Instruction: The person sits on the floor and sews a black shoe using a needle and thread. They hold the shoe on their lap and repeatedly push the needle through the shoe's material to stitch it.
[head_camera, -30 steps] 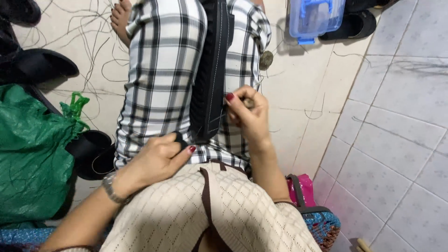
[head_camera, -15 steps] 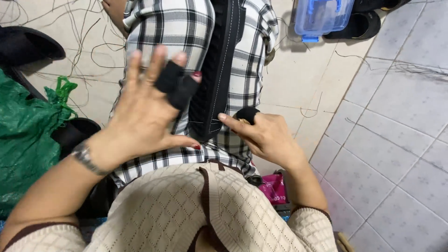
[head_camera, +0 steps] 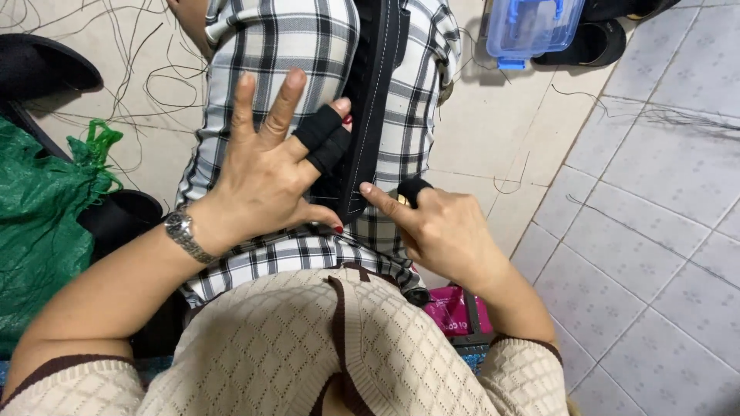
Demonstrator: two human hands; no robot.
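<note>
On lap: left hand [head_camera: 262, 177] splayed flat on black strap [head_camera: 374, 100]; right hand [head_camera: 443, 227] curled, forefinger touching strap edge, nothing gripped

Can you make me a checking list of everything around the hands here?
Surface: a black-and-white checked cloth over the lap, on a pale tiled floor.
Job's things: a long black strap with pale stitching lies along the cloth.
Clutter: a green bag, a blue plastic box, a black sandal, something pink.
Hands: left hand spread flat on the cloth and strap, two fingers in black sleeves; right hand pinches at the strap's edge, thumb in a black sleeve.
Cables: nothing seen; only loose dark threads on the floor.
Surroundings: nothing seen beyond the floor.
</note>
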